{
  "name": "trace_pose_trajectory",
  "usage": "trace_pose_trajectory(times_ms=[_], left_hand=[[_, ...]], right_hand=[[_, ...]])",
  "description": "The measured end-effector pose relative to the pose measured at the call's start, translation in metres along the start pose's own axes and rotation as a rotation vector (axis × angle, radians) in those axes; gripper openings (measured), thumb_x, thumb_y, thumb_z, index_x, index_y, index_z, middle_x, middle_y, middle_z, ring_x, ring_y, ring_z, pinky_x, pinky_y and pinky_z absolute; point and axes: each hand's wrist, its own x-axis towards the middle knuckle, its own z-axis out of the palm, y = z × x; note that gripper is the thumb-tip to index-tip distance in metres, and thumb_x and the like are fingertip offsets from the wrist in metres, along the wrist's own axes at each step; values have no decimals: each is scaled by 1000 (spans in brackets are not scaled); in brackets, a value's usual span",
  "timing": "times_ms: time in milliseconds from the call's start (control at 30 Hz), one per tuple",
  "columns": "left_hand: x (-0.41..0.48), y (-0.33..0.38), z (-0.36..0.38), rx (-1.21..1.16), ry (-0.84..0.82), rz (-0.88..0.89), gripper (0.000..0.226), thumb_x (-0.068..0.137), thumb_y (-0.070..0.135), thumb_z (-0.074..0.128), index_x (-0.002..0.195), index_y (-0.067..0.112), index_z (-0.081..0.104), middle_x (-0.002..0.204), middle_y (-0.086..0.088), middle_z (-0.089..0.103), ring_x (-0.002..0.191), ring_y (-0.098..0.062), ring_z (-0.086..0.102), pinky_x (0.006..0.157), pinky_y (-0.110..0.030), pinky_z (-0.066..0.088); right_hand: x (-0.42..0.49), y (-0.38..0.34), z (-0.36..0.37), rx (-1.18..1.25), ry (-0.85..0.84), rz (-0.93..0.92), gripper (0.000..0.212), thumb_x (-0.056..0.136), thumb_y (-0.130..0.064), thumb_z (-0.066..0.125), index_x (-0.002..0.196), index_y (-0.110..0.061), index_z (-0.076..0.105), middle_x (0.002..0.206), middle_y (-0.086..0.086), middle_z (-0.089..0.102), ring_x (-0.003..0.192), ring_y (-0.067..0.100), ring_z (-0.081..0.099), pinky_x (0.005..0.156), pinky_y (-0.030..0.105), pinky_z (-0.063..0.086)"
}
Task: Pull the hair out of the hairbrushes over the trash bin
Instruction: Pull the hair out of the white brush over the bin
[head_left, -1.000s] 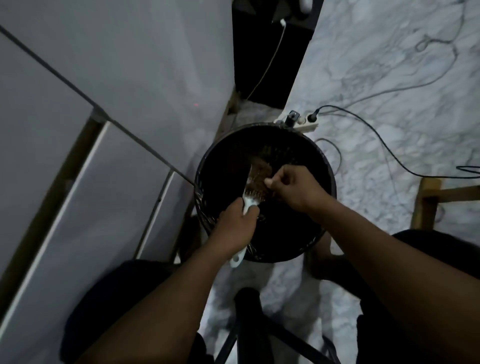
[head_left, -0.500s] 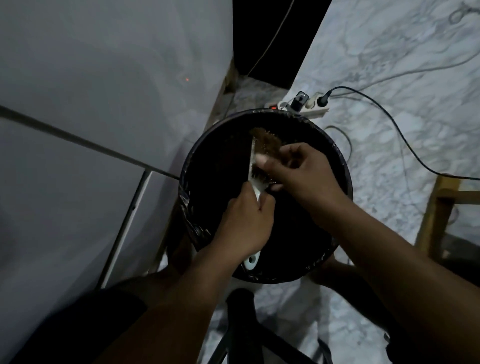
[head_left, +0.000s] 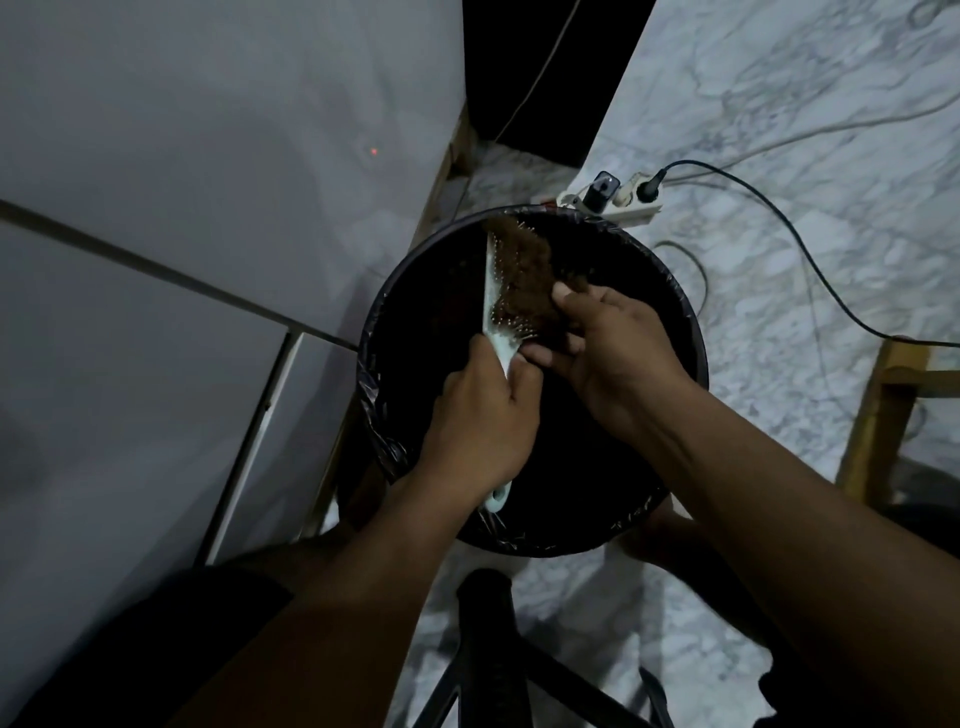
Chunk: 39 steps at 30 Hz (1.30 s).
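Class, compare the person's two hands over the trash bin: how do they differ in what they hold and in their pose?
The left hand is wrapped in a fist around the hairbrush handle; the right hand pinches the brown hair with its fingertips. The left hand sits nearer the body, the right reaches further, beside the bristles. Both are bare and over the trash bin.
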Motion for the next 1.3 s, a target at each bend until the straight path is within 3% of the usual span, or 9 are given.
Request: trace_pose_trajectory(times_ms=[167,367,467,600,733,900,1033,1167,1300], left_hand=[[-4,1,2,145,-60,-17,19,104,37,37,106,19,40,96,-10,61,84,-34,61,67,-37,42],[-2,0,2,69,-85,-1,23,103,38,41,99,16,47,79,-7,64,61,-21,62,51,-29,39],[0,0,-1,87,-82,32,23,102,39,40,98,17,47,77,-5,64,60,-19,62,51,-29,40],[2,0,-3,80,-62,54,24,100,42,40,100,19,47,80,-6,65,64,-23,64,55,-35,47],[3,-1,-4,68,-36,46,24,100,43,39,102,20,47,84,-9,65,70,-28,64,58,-35,44],[-1,3,-3,204,-26,-2,23,103,39,38,106,16,43,95,-9,59,88,-37,61,74,-43,48],[-3,3,0,280,-67,-20,24,104,41,36,105,17,40,93,-7,53,91,-37,62,71,-41,45],[-2,3,-1,244,-68,-28,26,103,43,37,103,18,42,92,-6,56,85,-32,60,70,-37,42],[0,1,-3,210,-54,-29,25,104,43,38,104,19,43,90,-5,58,80,-29,58,66,-34,39]], right_hand=[[4,11,0,-543,56,-302,54,66,-47,87,105,-15,67,95,2,77,88,17,76,71,32,61],[11,11,-8,-685,201,-456,23,78,-35,82,66,-25,65,72,6,74,68,20,70,67,40,60],[9,11,-8,-494,194,-345,25,86,-29,77,68,-18,63,73,11,72,70,29,74,68,47,64],[7,9,-3,-69,118,-125,25,97,-14,64,75,-5,58,71,12,68,60,18,71,52,31,61],[8,6,-1,124,55,8,16,99,-15,61,90,-1,63,67,8,74,61,19,75,55,35,63],[6,5,0,-282,-37,-157,50,80,-39,81,111,-1,70,94,6,79,88,21,77,75,40,64],[13,13,-6,-640,126,-343,36,62,-51,84,74,-20,70,75,4,77,74,24,77,71,52,63],[16,12,-9,-565,153,-379,26,76,-37,79,60,-25,63,66,3,70,69,26,74,65,54,63],[11,6,-2,-171,91,-130,30,97,-14,64,67,-9,58,71,12,68,60,19,70,59,42,64]])
